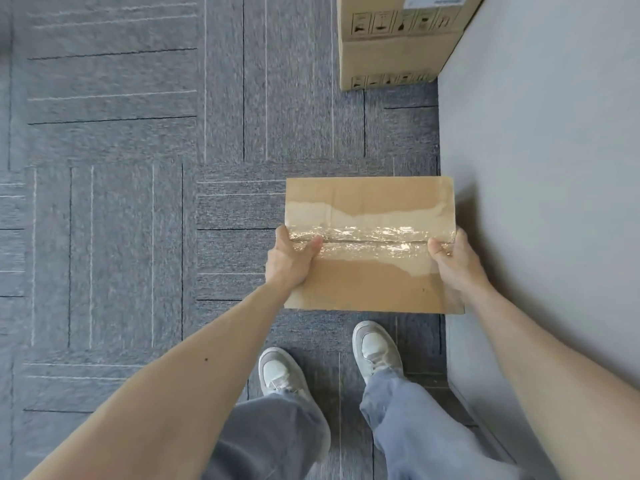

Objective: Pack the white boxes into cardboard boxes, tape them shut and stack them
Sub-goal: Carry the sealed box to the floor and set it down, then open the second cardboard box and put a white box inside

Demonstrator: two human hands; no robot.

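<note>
Two hands (left (289, 259), right (453, 261)) around one taped cardboard box (370, 271)

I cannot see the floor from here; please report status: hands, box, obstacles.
Left hand and right hand grip taped cardboard box by its sides. Stacked cartons ahead. Carpet between shows nothing.

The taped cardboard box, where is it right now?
In the head view the taped cardboard box is right of centre, held between the left hand and right hand above the carpet, just ahead of the shoes.
</note>
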